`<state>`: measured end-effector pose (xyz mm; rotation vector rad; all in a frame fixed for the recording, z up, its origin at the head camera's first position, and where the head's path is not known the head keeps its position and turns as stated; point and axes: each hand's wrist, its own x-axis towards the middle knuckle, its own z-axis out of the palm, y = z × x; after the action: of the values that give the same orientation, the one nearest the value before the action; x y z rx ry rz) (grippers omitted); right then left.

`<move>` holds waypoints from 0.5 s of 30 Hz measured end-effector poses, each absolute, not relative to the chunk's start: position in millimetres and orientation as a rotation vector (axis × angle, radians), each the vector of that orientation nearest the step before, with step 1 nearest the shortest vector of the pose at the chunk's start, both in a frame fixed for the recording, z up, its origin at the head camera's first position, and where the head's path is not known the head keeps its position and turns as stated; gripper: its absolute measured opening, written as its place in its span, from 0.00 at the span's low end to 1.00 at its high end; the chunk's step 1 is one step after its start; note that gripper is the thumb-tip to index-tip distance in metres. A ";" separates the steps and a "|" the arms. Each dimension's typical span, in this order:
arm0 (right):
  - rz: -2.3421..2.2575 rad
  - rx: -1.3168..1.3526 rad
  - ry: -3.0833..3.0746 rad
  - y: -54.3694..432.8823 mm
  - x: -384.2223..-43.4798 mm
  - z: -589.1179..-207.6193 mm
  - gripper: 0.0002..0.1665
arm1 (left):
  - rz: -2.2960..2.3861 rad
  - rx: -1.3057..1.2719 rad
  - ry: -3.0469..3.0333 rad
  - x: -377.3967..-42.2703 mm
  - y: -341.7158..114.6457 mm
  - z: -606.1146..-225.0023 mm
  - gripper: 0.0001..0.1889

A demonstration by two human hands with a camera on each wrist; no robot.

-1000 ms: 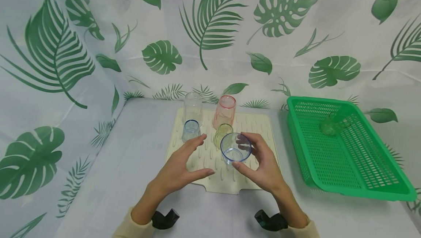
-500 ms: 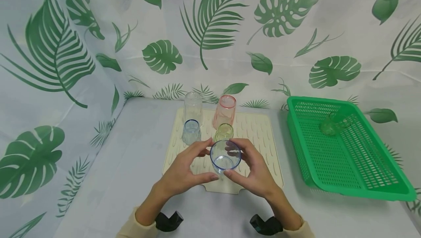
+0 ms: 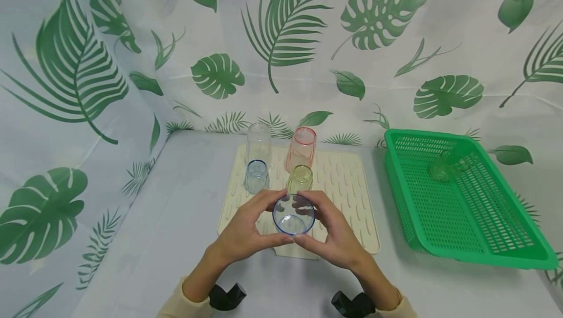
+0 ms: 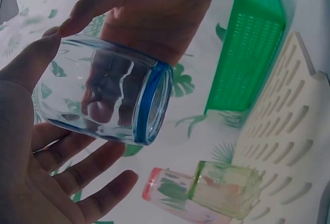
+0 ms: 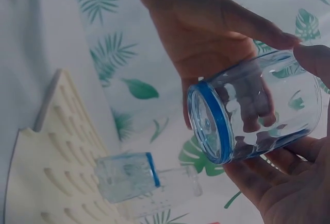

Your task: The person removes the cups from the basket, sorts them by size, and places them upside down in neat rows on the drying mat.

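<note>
A clear glass with a blue rim (image 3: 291, 225) is held upright between both hands, above the near part of the cream ridged mat (image 3: 347, 196). My left hand (image 3: 244, 230) holds its left side, thumb in front and fingers behind. On the other side my right hand (image 3: 333, 234) grips it the same way, and the two thumbs nearly meet. In the left wrist view the glass's thick blue base (image 4: 149, 103) stands off the mat. Behind the hands, a small blue glass (image 3: 256, 179), a yellow-green glass (image 3: 300, 176), a tall clear glass (image 3: 258, 144) and a tall pink glass (image 3: 301, 149) stand on the mat.
A green perforated basket (image 3: 406, 210) stands on the right of the white table (image 3: 176, 201), with greenish see-through glassware (image 3: 441, 167) lying in its far part. A leaf-printed curtain (image 3: 303, 98) closes off the back and left side.
My right hand has brought the blue-rimmed glass leftward and nearer to me. My left hand, apart from it a second ago, now holds it too. The other glasses stay put.
</note>
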<state>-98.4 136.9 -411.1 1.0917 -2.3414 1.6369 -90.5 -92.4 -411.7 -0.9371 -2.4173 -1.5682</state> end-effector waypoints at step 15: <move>1.681 1.217 -2.349 135.4 -97.0 -413.5 0.46 | -1.599 -0.998 -2.360 -91.4 -96.2 -413.6 0.43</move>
<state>-97.0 135.4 -413.5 1.2169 -2.3486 1.6808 -91.4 -96.2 -413.6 -0.9984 -2.3603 -1.5990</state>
